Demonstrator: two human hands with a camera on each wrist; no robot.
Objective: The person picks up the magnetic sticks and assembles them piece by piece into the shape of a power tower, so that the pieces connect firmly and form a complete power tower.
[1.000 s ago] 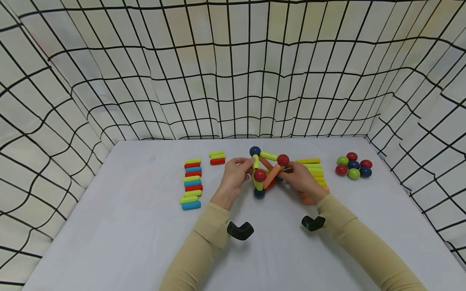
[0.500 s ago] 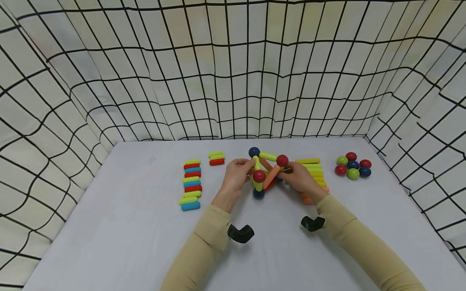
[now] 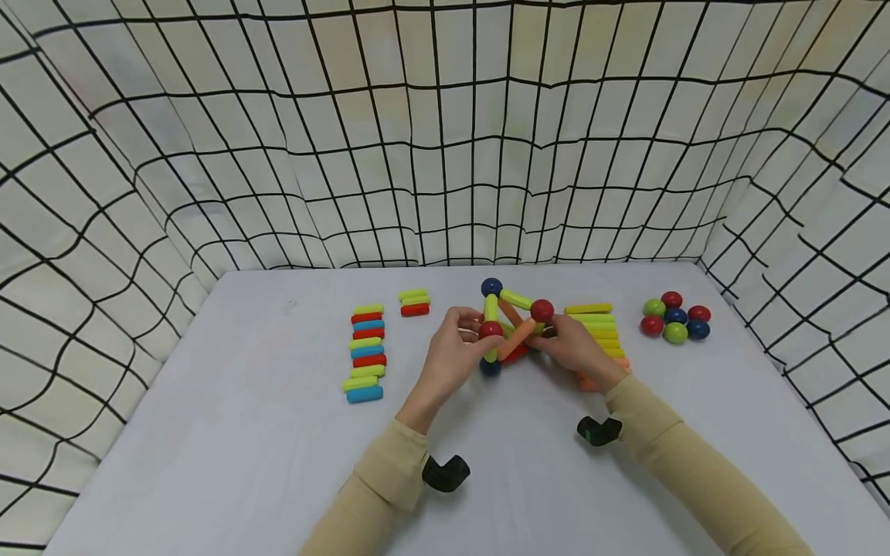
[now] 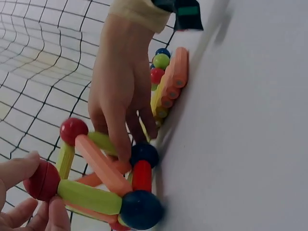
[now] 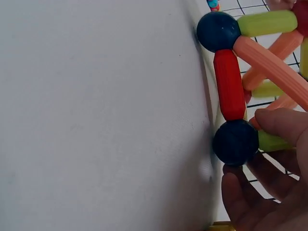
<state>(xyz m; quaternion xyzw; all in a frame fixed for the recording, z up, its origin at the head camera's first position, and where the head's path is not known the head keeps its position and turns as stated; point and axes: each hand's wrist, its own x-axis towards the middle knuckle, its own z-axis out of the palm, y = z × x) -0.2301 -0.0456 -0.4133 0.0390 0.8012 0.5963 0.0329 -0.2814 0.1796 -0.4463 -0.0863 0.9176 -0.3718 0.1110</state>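
A frame of coloured rods and balls stands in front of me on the table, held between both hands. My left hand (image 3: 448, 351) pinches its near red ball (image 4: 42, 180) between thumb and fingers. A yellow-green rod (image 3: 490, 307) runs from that ball to a dark blue ball (image 3: 491, 287) at the far top. My right hand (image 3: 573, 347) grips a lower corner, fingers curled about a dark blue ball (image 5: 236, 143) and the rod beside it. From this corner a red rod (image 5: 229, 85) leads to another dark blue ball (image 5: 218, 32). Orange rods (image 3: 518, 340) slant across the sides.
Left of the frame lies a column of short red, blue and yellow-green rods (image 3: 367, 350), with a small group (image 3: 414, 302) behind it. Yellow and green rods (image 3: 591, 318) lie by my right hand. Loose balls (image 3: 674, 315) sit farther right. Black netting (image 3: 473, 162) surrounds the table.
My left hand has left the upper yellow-green rod and come nearer me, onto the red ball. The frame has shifted slightly; the right hand keeps its grip with little movement.
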